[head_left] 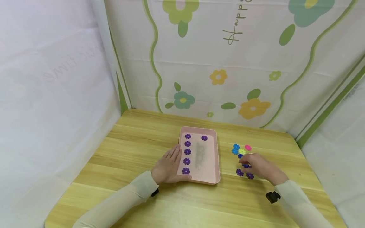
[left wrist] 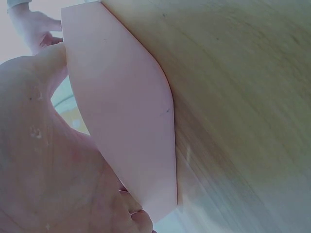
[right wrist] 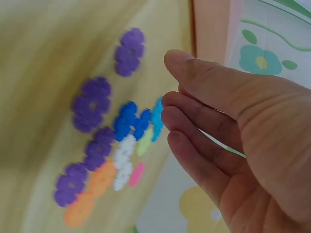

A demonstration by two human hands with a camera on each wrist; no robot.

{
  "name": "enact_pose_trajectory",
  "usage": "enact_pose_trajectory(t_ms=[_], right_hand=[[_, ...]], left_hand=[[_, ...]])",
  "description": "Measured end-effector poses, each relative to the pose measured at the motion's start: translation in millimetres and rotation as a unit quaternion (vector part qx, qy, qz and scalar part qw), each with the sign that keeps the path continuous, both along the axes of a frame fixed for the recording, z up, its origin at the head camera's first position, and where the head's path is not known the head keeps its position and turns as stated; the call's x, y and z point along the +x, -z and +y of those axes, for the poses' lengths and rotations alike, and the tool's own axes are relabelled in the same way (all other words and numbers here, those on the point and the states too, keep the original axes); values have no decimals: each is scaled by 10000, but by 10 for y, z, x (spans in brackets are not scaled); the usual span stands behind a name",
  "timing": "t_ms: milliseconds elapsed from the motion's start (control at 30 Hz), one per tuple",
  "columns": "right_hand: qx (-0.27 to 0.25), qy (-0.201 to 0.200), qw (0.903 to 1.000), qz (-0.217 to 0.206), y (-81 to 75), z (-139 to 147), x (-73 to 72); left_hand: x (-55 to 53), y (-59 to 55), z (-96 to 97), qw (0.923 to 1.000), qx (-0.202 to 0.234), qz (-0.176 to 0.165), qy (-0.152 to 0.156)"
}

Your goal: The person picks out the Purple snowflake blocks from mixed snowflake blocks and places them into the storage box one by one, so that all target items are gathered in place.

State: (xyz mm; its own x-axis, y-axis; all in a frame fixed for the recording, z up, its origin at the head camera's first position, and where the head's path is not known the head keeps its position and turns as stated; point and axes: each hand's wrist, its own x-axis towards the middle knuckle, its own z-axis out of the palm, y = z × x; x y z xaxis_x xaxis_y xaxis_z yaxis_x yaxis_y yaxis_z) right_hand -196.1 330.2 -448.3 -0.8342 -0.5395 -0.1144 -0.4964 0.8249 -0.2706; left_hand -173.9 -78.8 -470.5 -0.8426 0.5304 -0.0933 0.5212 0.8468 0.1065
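A shallow pink tray (head_left: 209,171) lies on the table. Along its left side several purple flower-shaped plastic discs (head_left: 187,152) form a column, and one more purple disc (head_left: 204,138) lies at its far right. My left hand (head_left: 168,166) rests at the tray's near left corner, fingers straight along the left rim and thumb on the near rim. To the right of the tray, my right hand (head_left: 260,167) hovers over loose discs, its thumb and fingertips apart with nothing between them. In the right wrist view, a purple disc (right wrist: 129,52) lies nearest the thumb.
Under the right hand lie loose blue discs (right wrist: 126,120), orange discs (right wrist: 80,209), white discs (right wrist: 124,150), a pink disc (head_left: 248,148) and a yellow-green disc (head_left: 242,151). The wooden table (head_left: 137,136) meets a flower-printed cloth (head_left: 199,63) at the back.
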Motion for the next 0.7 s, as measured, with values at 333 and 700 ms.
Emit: enact_pose_trajectory(t_ms=[333, 700], right_hand=[[-281, 9, 9996, -38, 236, 5, 72], [-561, -88, 9977, -371, 273, 38, -54]], left_hand=[[11, -16, -1, 10000, 7, 46, 36], [4, 8, -2, 10000, -37, 58, 21]])
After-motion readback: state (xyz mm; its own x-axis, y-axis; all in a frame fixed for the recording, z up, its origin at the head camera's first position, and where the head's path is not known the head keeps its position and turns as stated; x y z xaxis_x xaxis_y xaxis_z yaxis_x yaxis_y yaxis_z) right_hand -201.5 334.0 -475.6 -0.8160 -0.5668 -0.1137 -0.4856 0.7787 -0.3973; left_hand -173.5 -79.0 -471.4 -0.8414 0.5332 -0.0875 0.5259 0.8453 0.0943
